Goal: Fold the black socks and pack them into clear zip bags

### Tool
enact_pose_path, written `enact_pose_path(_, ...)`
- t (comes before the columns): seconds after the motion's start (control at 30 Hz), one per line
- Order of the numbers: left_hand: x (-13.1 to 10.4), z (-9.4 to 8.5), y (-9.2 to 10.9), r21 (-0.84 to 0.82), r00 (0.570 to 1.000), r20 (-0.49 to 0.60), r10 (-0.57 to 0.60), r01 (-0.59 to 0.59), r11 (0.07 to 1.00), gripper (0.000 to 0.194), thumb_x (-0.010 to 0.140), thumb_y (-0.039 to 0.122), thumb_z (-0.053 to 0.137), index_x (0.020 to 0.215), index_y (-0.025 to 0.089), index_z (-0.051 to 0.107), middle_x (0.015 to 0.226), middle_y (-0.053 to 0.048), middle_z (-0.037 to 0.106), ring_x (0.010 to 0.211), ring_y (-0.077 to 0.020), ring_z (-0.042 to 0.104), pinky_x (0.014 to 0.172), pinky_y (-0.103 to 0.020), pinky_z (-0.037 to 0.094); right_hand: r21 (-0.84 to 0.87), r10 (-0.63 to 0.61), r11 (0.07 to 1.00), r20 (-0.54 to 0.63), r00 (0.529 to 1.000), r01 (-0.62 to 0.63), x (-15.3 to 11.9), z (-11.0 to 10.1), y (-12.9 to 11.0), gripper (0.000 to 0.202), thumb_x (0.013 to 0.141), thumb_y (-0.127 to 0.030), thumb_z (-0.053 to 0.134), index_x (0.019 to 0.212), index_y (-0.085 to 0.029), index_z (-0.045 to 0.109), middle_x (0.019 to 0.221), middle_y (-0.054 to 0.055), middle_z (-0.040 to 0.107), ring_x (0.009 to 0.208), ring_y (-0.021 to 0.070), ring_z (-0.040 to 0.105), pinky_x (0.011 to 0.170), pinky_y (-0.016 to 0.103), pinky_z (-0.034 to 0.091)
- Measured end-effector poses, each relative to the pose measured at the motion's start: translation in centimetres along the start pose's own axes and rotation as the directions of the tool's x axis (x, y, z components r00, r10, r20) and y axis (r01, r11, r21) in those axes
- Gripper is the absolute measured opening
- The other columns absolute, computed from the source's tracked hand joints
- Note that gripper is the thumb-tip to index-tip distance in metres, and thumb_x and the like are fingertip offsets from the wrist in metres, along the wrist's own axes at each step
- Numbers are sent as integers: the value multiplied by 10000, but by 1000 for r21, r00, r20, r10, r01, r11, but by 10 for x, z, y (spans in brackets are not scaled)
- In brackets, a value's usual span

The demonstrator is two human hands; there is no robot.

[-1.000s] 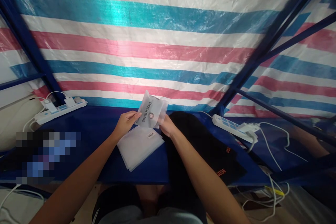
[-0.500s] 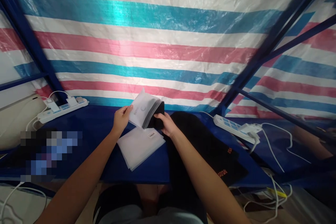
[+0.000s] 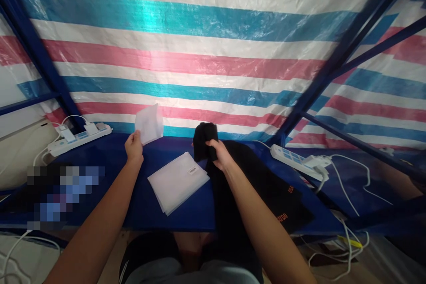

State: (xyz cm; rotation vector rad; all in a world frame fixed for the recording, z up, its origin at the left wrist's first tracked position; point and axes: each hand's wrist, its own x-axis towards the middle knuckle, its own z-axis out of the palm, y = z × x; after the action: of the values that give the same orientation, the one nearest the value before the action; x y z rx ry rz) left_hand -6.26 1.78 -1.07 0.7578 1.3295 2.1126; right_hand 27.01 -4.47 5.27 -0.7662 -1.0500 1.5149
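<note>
A translucent white bag [image 3: 149, 125] is pinched by its lower left edge in my left hand [image 3: 135, 145], raised above the back of the blue table. Bunched black cloth [image 3: 203, 141] is gripped in my right hand [image 3: 218, 153], apart from the bag. Between my forearms lies a stack of translucent bags [image 3: 176, 184] with a small label near its upper right. Dark garments [image 3: 259, 177] with orange lettering lie beneath and right of my right forearm.
White power strips stand at the left [image 3: 80, 140] and right [image 3: 296, 163] of the blue table [image 3: 140, 208], with cables trailing. Blue metal posts flank a striped sheet [image 3: 186, 66] behind. A pixelated patch covers something at the left.
The black cloth is out of the bag. My left hand has moved left with the bag, and my right hand has shifted slightly right with the cloth.
</note>
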Motion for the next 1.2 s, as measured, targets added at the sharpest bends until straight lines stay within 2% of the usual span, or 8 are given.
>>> enact_pose_path(0.17,-19,13,-1,-107,946,309,-99,138,985,460,800,331,874,1202,182,707,1104,-73,774,929,-169,743,845,-293,596,161,57,985,7,998,-57,4,-3,0,341,775,-315,716,1089,-182,735,1001,99,799,989,295,761,844,396,642)
enact_pose_path(0.33,-54,26,17,-109,756,640,-141,270,957,611,812,327,896,1355,208,642,1229,-106,769,1086,-242,759,939,-379,619,210,136,970,-37,990,-126,6,-7,13,249,781,-261,736,1013,-172,757,965,66,801,876,224,740,813,319,631)
enact_pose_path(0.6,-69,21,33,134,400,845,-354,482,866,526,869,319,865,1346,174,696,1369,-174,732,1208,-313,739,1030,-417,606,126,113,986,-28,993,-109,5,-10,12,295,724,-248,837,999,-187,747,968,63,789,894,236,729,799,349,612)
enact_pose_path(0.67,-66,23,32,121,434,811,-393,533,838,503,927,444,803,1339,172,709,1381,-177,727,1224,-320,732,1008,-414,617,53,98,994,-34,995,-96,3,-12,11,316,709,-250,851,1002,-195,745,948,53,783,869,236,725,770,347,598)
enact_pose_path(0.77,-61,25,29,37,558,720,-413,563,826,535,938,563,760,1302,171,732,1315,-158,760,1141,-302,759,914,-384,641,-80,97,992,-2,995,-97,1,-14,11,309,702,-254,854,985,-190,748,897,37,769,805,218,706,712,319,559)
enact_pose_path(0.97,-51,20,21,-84,767,544,-340,454,887,467,800,435,911,1112,110,791,1013,-117,810,857,-203,754,748,-287,589,-203,105,975,44,994,-94,-1,-12,11,292,698,-264,842,962,-183,745,852,18,756,761,204,685,649,285,504)
enact_pose_path(1.1,-50,21,20,-98,813,512,-278,377,921,525,775,464,919,1151,127,778,1093,-122,798,888,-204,741,764,-303,578,-187,84,979,28,996,-78,-2,-9,9,265,713,-260,831,951,-186,743,849,23,760,749,206,688,650,293,516)
enact_pose_path(1.2,-53,22,22,-41,792,535,-293,371,928,555,838,560,855,1205,163,733,1135,-141,782,942,-242,755,820,-362,595,-115,83,990,-19,996,-85,-1,-8,10,260,710,-246,837,941,-187,733,841,26,759,734,205,692,652,302,541)
